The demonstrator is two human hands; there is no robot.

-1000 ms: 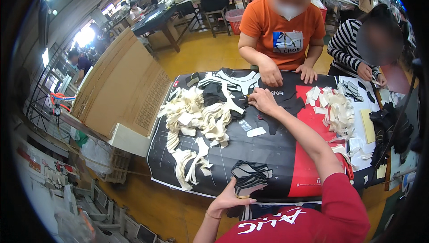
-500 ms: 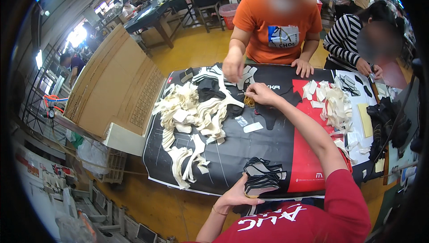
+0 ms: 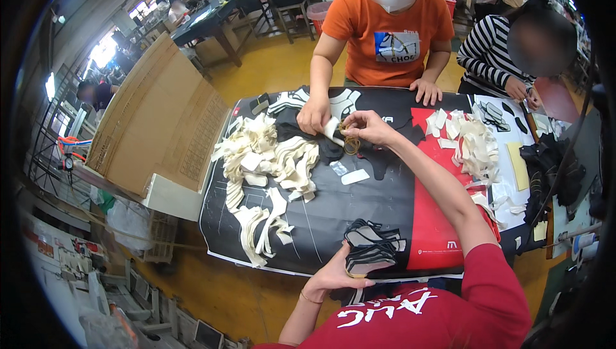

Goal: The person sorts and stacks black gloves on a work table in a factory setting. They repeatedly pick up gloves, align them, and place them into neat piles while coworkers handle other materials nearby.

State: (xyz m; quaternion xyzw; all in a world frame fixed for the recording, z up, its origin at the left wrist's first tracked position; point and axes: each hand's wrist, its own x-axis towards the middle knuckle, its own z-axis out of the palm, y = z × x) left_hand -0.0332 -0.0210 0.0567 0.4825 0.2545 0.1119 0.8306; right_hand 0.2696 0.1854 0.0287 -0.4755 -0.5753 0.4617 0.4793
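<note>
My left hand (image 3: 330, 273) grips a stack of cut shoe-upper-like pieces (image 3: 371, 260), pale with black edges, at the table's near edge. My right arm reaches across to the far middle, where my right hand (image 3: 371, 127) pinches tan rubber bands (image 3: 351, 146). Part of that bundle hangs below my fingertips. Just left of it, a co-worker's hand (image 3: 313, 116) reaches down by a white piece (image 3: 332, 128) and dark pieces. Two small pale pieces, including a white rounded strip (image 3: 355, 176), lie just nearer to me.
Cream cut pieces (image 3: 256, 150) heap on the table's left. More pale pieces (image 3: 471, 143) lie on the red area (image 3: 427, 220) at right. A cardboard sheet (image 3: 160, 111) stands at left. Two people work across the table, one in orange (image 3: 391, 53), one in stripes (image 3: 487, 53).
The co-worker's hand has come down and left onto the pieces, beside a white piece. My right hand has lifted the rubber bands slightly. The whole view has shifted a little.
</note>
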